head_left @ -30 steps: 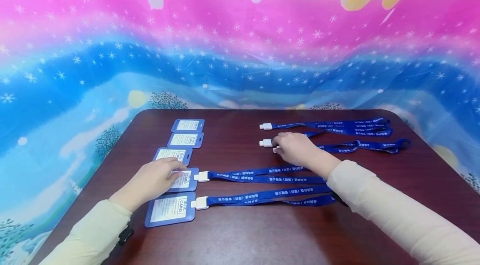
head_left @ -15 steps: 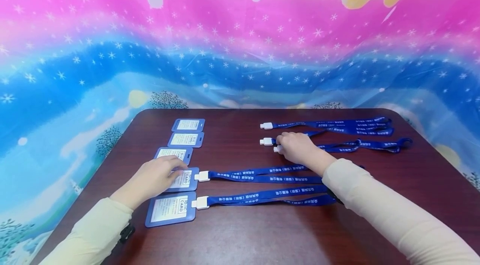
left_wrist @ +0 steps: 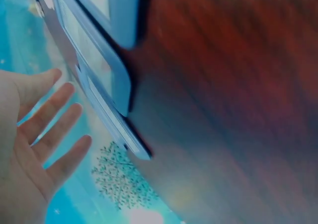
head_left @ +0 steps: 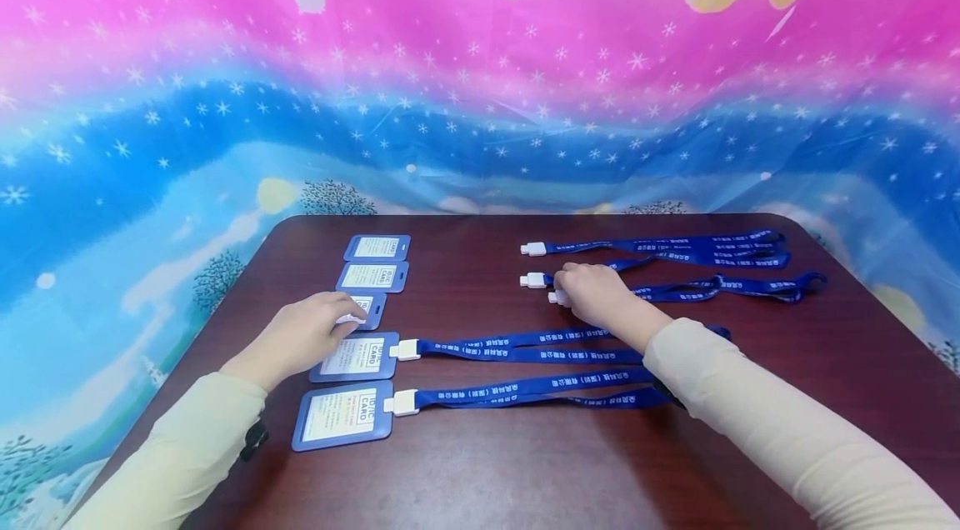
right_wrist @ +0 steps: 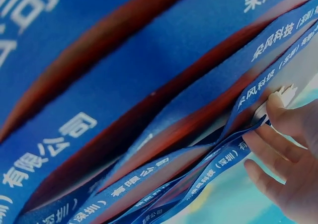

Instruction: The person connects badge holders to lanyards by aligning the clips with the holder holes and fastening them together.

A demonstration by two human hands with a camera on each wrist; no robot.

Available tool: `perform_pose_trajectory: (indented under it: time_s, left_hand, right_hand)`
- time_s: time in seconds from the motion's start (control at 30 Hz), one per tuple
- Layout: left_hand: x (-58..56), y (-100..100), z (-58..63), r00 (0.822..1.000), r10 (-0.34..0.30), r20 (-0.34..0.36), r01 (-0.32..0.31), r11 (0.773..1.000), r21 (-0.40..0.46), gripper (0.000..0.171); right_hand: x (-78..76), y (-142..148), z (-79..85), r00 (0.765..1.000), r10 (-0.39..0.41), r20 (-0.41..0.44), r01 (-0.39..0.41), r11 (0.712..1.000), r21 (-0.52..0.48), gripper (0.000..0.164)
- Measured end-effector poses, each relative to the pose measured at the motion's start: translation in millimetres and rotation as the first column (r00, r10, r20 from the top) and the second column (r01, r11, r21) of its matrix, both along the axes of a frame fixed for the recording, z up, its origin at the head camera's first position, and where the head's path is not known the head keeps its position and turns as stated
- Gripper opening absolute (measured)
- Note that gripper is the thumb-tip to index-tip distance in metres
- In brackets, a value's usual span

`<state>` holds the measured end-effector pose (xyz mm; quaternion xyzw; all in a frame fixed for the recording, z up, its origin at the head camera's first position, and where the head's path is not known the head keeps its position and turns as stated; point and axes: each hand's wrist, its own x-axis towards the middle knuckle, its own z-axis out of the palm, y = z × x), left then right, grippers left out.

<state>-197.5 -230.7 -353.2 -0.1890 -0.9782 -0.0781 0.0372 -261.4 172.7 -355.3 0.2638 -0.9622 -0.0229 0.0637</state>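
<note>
My left hand (head_left: 300, 334) reaches over the third badge holder (head_left: 377, 311) from the back, covering most of its card. Its fingers are spread and relaxed, with nothing between them in the left wrist view, just beside the blue holders (left_wrist: 94, 50). My right hand (head_left: 596, 297) pinches a lanyard by its white plastic clip (right_wrist: 284, 97) between thumb and index finger, the other fingers loose. In the head view, that clip's tip (head_left: 555, 297) pokes out left of the fingers, and the blue strap (head_left: 678, 293) trails right across the table.
Two holders (head_left: 367, 356) (head_left: 342, 416) nearest me are joined to lanyards (head_left: 480, 352) (head_left: 495, 399) stretching right. Farther back lie two loose holders (head_left: 377, 247) (head_left: 372, 277). More white-clipped lanyards (head_left: 667, 247) lie at the back right. A patterned cloth (head_left: 480, 113) hangs behind the brown table (head_left: 480, 463).
My left hand has moved forward from the fourth badge holder, uncovering its card, to the third one. My right hand has stayed at the clip.
</note>
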Motion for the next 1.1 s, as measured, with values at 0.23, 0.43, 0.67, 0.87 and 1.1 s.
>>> perform_pose_trajectory:
  time_s: [0.23,0.43,0.67,0.87,1.1]
  left_hand:
    - [-15.7,-5.1,-1.3,1.0,0.009,0.011,-0.009,1.0,-0.024,0.029]
    - [-27.6,-5.5,-6.3,0.996,0.029,0.082,-0.026,0.999,-0.042,0.048]
    - [-31.4,-5.0,-11.1,0.987,0.061,0.151,-0.057,0.998,-0.03,0.055]
    - [-30.6,0.5,-9.6,0.983,0.062,0.173,-0.059,0.998,-0.02,0.054]
    - [-31.6,10.1,-9.8,0.987,0.041,0.158,-0.037,0.999,-0.029,0.055]
  right_hand:
    - [-0.2,1.2,-0.6,1.0,-0.001,-0.005,0.001,1.0,-0.024,0.01]
    - [-0.5,2.1,-1.9,1.0,-0.001,-0.009,0.001,0.999,-0.049,0.009]
    - [-1.2,0.4,-0.3,1.0,-0.016,0.022,0.017,0.998,-0.053,0.014]
    - [-3.4,0.2,1.3,0.997,-0.036,0.068,0.039,0.999,-0.034,0.019]
    - [-6.7,4.4,-0.5,0.994,-0.039,0.101,0.045,0.997,-0.056,0.023]
